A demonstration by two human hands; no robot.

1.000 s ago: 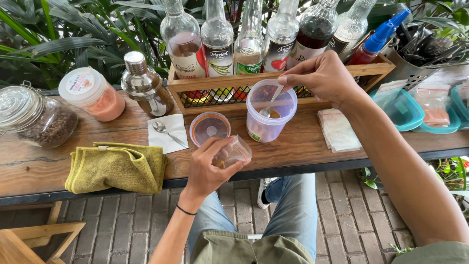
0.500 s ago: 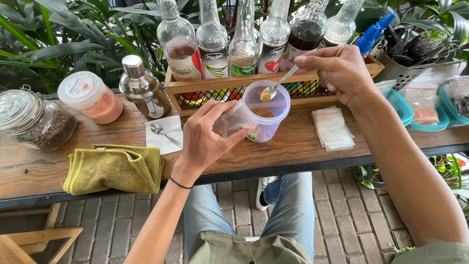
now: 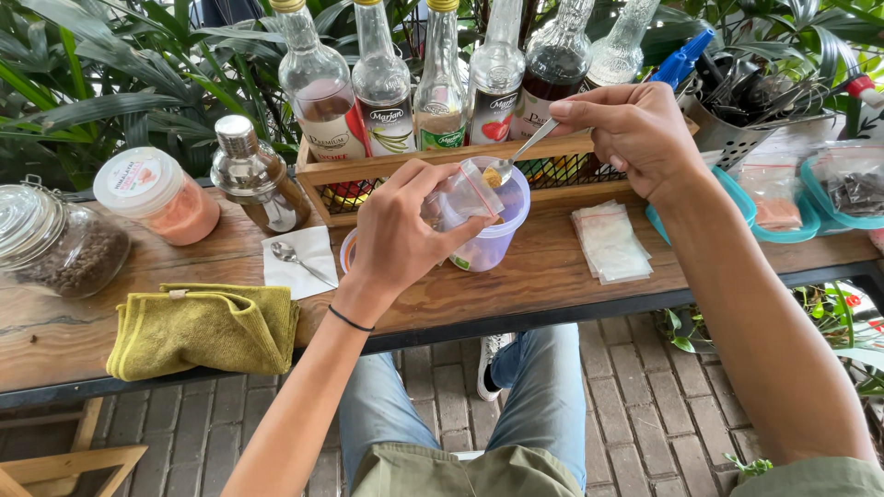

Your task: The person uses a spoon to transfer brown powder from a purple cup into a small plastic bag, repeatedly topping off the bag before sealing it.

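plastic bag point(image 3: 465, 196) above tub rim point(image 3: 516, 175)

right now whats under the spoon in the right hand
The spoon carries brownish powder over a small clear bag held by the left hand, above a clear tub. The bag and hand cover most of the tub's contents.

Just one camera here, strapped to the person's head, so there's no second view sharing anything with it. It looks steeply down and forward over the near edge of the wooden tabletop point(image 3: 571, 276), close enough that both forearms run in from the bottom of the frame. The left hand point(image 3: 401, 235) and right hand point(image 3: 635, 129) sit around the middle. The far edge with the bottle crate point(image 3: 368, 175) fills the top, and the person's lap and the brick floor point(image 3: 672, 423) show below the near edge.
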